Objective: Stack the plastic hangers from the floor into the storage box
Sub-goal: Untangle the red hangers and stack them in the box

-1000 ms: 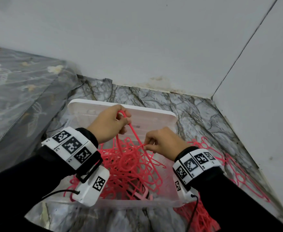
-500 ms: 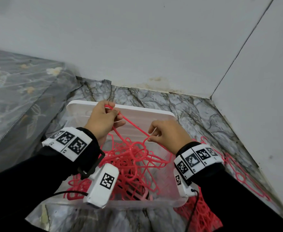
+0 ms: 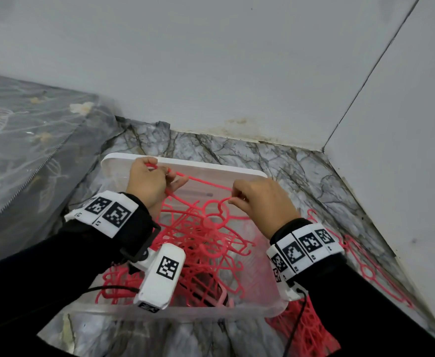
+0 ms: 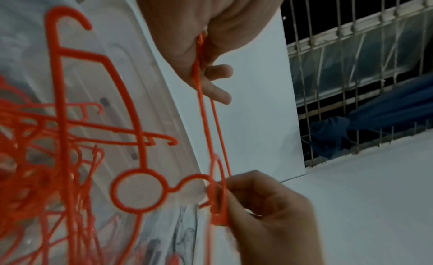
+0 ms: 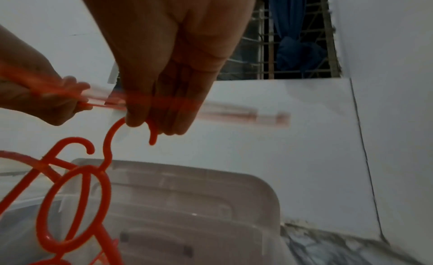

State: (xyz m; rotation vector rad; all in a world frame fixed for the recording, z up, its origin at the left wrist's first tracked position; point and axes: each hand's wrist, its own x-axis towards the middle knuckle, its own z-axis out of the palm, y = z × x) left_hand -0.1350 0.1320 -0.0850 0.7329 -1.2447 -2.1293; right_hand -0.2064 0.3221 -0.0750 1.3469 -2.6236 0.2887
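A clear storage box [image 3: 211, 311] on the floor holds a tangle of red plastic hangers [image 3: 201, 248]. Above it, one red hanger [image 3: 206, 182] stretches between both hands. My left hand [image 3: 170, 180] grips its far end near the box's back rim. My right hand [image 3: 233, 199] pinches the hook end over the box's middle. In the left wrist view the held hanger [image 4: 206, 121] shows edge-on, and a ringed hanger [image 4: 138, 191] hangs from it. In the right wrist view my fingers [image 5: 168, 106] curl round a red hook [image 5: 112, 135].
The box's white lid [image 3: 237, 176] leans behind it. More red hangers lie on the marble floor to the right [image 3: 366, 269] and at the box's front right corner [image 3: 306, 331]. A floral-covered mattress [image 3: 25, 140] borders the left. White walls close the corner.
Both hands have risen and drawn apart. The held hanger has turned from steeply tilted to nearly level, and it has lifted clear of the tangle.
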